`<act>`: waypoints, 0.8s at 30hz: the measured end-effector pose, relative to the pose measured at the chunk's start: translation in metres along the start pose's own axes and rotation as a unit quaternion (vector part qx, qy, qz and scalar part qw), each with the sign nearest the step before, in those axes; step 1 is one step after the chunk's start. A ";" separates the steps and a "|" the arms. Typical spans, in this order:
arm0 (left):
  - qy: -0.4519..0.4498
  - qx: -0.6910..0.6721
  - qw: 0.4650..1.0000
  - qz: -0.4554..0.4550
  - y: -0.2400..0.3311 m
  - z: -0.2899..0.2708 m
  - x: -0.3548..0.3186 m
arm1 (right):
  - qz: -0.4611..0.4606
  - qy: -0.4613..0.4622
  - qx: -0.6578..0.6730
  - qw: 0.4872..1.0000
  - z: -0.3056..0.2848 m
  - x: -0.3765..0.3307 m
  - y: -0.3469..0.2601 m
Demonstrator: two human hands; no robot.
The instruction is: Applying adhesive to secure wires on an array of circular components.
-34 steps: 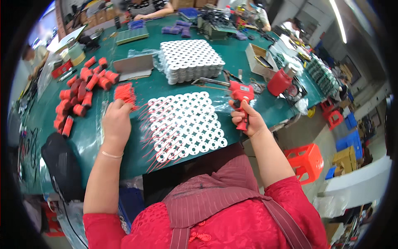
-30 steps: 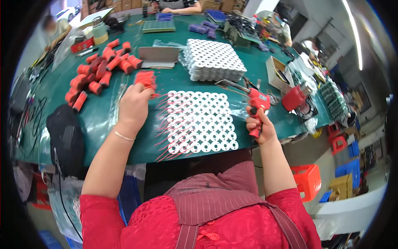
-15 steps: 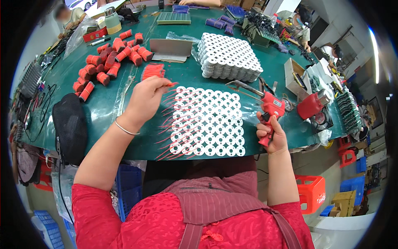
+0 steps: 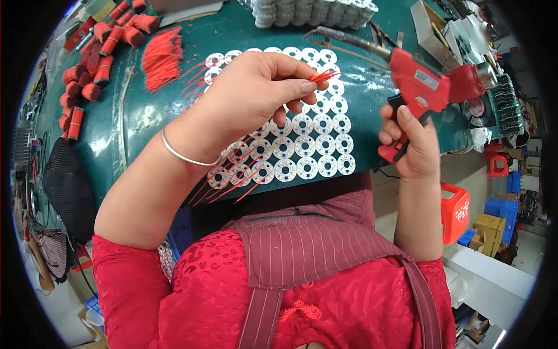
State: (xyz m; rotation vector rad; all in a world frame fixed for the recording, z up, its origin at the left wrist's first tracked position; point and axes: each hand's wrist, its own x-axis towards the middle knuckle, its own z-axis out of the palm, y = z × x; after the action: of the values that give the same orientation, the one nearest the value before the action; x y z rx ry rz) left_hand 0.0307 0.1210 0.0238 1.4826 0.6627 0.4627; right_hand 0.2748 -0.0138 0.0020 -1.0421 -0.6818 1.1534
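My left hand point(image 4: 250, 87) is closed in a pinch over the white round circuit boards point(image 4: 304, 145), which lie in rows on the green table. A few short red wires point(image 4: 326, 76) stick out between its thumb and forefinger. My right hand point(image 4: 415, 142) grips the handle of a red soldering gun point(image 4: 418, 81), a finger by its black trigger. The gun's metal tip points left, past the far boards. Thin red wires point(image 4: 247, 180) lie across the boards on the left side. My left hand and forearm hide several of the middle boards.
A heap of loose red wires point(image 4: 163, 61) lies left of the boards, with tied red wire bundles point(image 4: 103, 70) farther left. Stacked white discs point(image 4: 314, 14) stand at the back. A red bottle-like thing point(image 4: 465, 84) is behind the gun, and a black mesh bag point(image 4: 67, 180) lies at left.
My left hand has moved right, from beside the wire heap to above the boards, with red wires in its fingers. The right hand has risen slightly with the gun. The view has tilted down.
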 end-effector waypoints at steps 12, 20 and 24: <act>-0.040 -0.087 0.995 -0.033 -0.014 0.009 -0.019 | -0.123 0.027 -0.290 0.949 0.081 0.010 -0.010; -0.038 -0.074 0.996 -0.038 -0.018 0.010 -0.022 | -0.077 -0.006 -0.217 0.973 0.082 0.016 0.020; -0.041 -0.079 0.995 -0.053 -0.017 0.010 -0.023 | -0.075 -0.005 -0.178 0.981 0.080 0.014 0.021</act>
State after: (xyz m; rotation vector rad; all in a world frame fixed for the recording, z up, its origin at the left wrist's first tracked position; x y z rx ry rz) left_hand 0.0180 0.0975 0.0091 1.3037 0.6209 0.3621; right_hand 0.2007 0.0246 0.0136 -1.2608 -0.9819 0.9254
